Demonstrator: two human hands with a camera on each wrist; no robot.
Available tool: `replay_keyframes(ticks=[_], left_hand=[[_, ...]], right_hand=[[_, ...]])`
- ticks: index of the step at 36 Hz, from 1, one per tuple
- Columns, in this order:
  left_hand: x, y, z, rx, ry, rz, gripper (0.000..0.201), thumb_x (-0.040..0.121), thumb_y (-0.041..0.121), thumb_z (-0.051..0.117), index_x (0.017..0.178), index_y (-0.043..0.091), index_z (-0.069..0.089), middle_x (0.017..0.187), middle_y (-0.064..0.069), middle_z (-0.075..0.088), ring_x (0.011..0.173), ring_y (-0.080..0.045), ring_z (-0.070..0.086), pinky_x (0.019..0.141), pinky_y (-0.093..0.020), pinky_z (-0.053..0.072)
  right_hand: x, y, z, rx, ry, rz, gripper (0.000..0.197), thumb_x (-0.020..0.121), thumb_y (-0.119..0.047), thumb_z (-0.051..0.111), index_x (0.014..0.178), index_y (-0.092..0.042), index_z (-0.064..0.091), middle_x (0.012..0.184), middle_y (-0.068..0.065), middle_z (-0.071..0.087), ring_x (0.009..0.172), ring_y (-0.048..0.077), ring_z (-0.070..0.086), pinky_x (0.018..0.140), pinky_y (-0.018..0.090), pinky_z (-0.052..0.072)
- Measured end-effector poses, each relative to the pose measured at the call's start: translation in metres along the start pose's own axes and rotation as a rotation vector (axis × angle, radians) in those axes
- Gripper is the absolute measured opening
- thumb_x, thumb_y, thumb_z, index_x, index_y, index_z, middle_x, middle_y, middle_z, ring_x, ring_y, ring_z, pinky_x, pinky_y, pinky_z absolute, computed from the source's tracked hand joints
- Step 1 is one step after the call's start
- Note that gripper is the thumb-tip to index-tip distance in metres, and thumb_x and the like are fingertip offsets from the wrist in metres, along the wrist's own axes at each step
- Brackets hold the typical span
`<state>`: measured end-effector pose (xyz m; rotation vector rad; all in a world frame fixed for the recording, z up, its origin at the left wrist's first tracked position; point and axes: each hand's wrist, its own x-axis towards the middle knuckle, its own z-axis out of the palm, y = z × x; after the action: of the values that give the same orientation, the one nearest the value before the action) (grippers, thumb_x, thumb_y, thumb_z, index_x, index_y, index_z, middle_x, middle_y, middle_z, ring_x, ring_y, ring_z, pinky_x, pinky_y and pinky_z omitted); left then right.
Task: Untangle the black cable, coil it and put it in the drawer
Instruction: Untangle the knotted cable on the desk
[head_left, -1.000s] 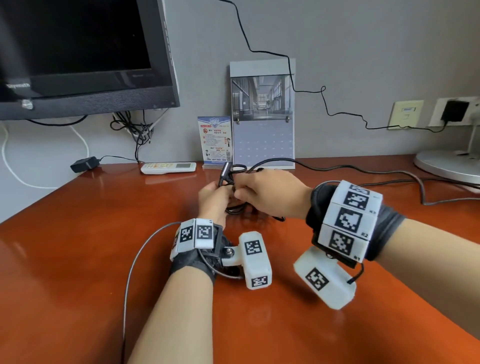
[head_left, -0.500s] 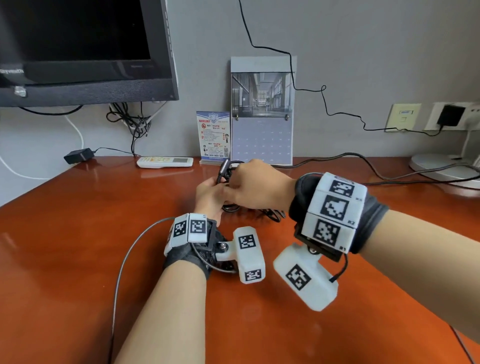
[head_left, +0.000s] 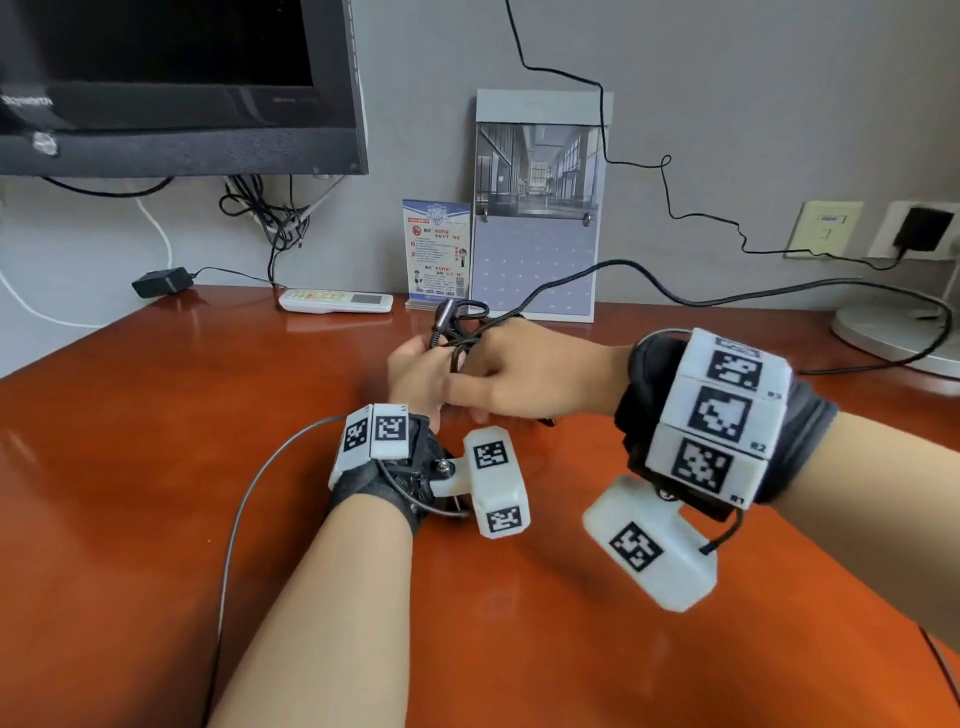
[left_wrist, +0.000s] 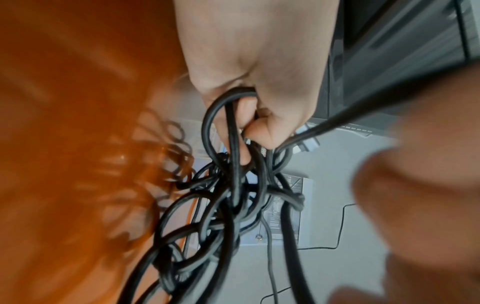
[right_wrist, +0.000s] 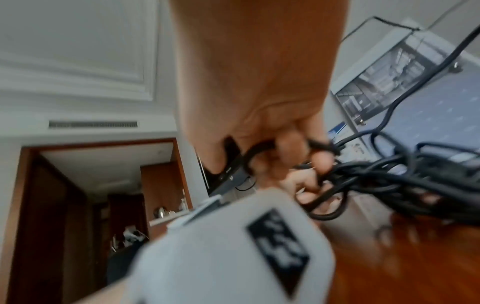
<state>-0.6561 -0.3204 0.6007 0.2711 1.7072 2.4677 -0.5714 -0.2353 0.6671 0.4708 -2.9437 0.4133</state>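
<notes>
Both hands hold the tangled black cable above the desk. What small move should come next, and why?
Probably the right hand should draw the loop it pinches out of the knot while the left hand holds the bundle. The black cable is a dense tangle of crossed loops in the left wrist view, and one long strand runs off to the right over the desk, so coiling seems premature.

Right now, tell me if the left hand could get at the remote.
Probably not yet. The remote lies in the open at the desk's back, with nothing in between, but the left hand grips the cable tangle together with the right hand.
</notes>
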Motion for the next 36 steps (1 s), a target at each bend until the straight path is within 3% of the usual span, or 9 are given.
replay_keyframes(ticks=[2, 5, 9, 13, 19, 22, 25, 32, 36], left_hand=[[-0.005, 0.004, 0.002, 0.002, -0.030, -0.013, 0.016, 0.063, 0.002, 0.053, 0.078, 0.006, 0.057, 0.058, -0.008, 0.058, 0.053, -0.021, 0.052, 0.047, -0.026, 0.045], [-0.002, 0.004, 0.000, -0.021, -0.019, -0.039, 0.018, 0.063, 0.004, 0.057, 0.080, 0.009, 0.057, 0.072, -0.009, 0.055, 0.065, -0.021, 0.051, 0.046, -0.021, 0.043], [0.007, -0.004, -0.005, -0.021, 0.031, -0.024, 0.027, 0.083, -0.015, 0.049, 0.076, 0.009, 0.060, 0.055, 0.000, 0.059, 0.051, -0.011, 0.053, 0.046, -0.020, 0.043], [0.005, -0.004, -0.001, -0.016, -0.039, -0.024, 0.026, 0.085, -0.017, 0.044, 0.074, 0.005, 0.053, 0.041, 0.003, 0.056, 0.034, -0.005, 0.051, 0.036, -0.015, 0.039], [0.005, -0.006, 0.004, 0.066, -0.072, -0.051, 0.020, 0.094, -0.007, 0.039, 0.084, 0.005, 0.052, 0.064, -0.009, 0.057, 0.049, -0.017, 0.055, 0.044, -0.023, 0.043], [0.007, -0.007, 0.000, 0.022, -0.035, -0.071, 0.016, 0.091, -0.007, 0.046, 0.093, 0.006, 0.053, 0.081, -0.016, 0.052, 0.071, -0.022, 0.048, 0.053, -0.028, 0.040], [0.011, -0.009, -0.004, 0.027, 0.040, -0.076, 0.027, 0.088, -0.011, 0.048, 0.073, 0.011, 0.052, 0.068, -0.008, 0.050, 0.057, -0.016, 0.047, 0.042, -0.020, 0.040], [0.011, -0.009, 0.006, 0.025, 0.094, -0.046, 0.033, 0.085, -0.017, 0.037, 0.068, 0.011, 0.042, 0.061, -0.005, 0.037, 0.053, -0.014, 0.040, 0.038, -0.016, 0.044], [0.011, -0.011, 0.010, 0.102, 0.093, -0.033, 0.032, 0.081, -0.017, 0.040, 0.068, 0.012, 0.044, 0.062, -0.005, 0.040, 0.055, -0.014, 0.043, 0.047, -0.023, 0.053]], right_hand=[[0.005, -0.006, 0.000, -0.084, 0.038, 0.024, 0.049, 0.099, -0.034, 0.038, 0.074, -0.002, 0.067, 0.065, 0.003, 0.060, 0.054, 0.008, 0.046, 0.050, 0.015, 0.035], [0.009, -0.008, 0.006, -0.205, 0.058, 0.023, 0.043, 0.100, -0.031, 0.036, 0.069, -0.006, 0.053, 0.061, 0.002, 0.048, 0.055, 0.013, 0.042, 0.056, 0.027, 0.032], [-0.003, -0.003, 0.001, -0.160, -0.034, -0.029, 0.044, 0.094, -0.023, 0.046, 0.051, -0.019, 0.038, 0.053, -0.001, 0.042, 0.051, 0.013, 0.040, 0.054, 0.024, 0.031], [-0.016, 0.002, -0.024, 0.059, -0.175, 0.111, 0.040, 0.084, -0.022, 0.051, 0.045, -0.015, 0.047, 0.048, 0.006, 0.046, 0.042, 0.016, 0.039, 0.043, 0.019, 0.034], [-0.001, -0.012, -0.026, -0.110, -0.205, 0.241, 0.041, 0.098, -0.030, 0.036, 0.087, -0.004, 0.066, 0.042, 0.005, 0.054, 0.030, 0.009, 0.046, 0.035, 0.010, 0.034], [0.004, -0.016, -0.012, -0.249, -0.217, 0.154, 0.027, 0.098, -0.014, 0.038, 0.076, -0.012, 0.054, 0.074, 0.009, 0.058, 0.057, 0.011, 0.055, 0.049, 0.018, 0.038], [-0.008, -0.020, -0.013, -0.354, -0.241, 0.115, 0.020, 0.093, -0.013, 0.042, 0.085, -0.010, 0.060, 0.085, 0.003, 0.063, 0.083, 0.024, 0.059, 0.067, 0.028, 0.046], [-0.039, -0.027, -0.052, -0.311, -0.566, 0.266, 0.027, 0.090, -0.009, 0.044, 0.080, -0.020, 0.066, 0.073, -0.010, 0.067, 0.067, 0.008, 0.063, 0.056, 0.014, 0.043], [-0.032, -0.023, -0.039, -0.299, -0.523, 0.287, 0.032, 0.087, -0.034, 0.046, 0.091, -0.011, 0.068, 0.079, 0.002, 0.074, 0.041, 0.002, 0.055, 0.054, 0.019, 0.043]])
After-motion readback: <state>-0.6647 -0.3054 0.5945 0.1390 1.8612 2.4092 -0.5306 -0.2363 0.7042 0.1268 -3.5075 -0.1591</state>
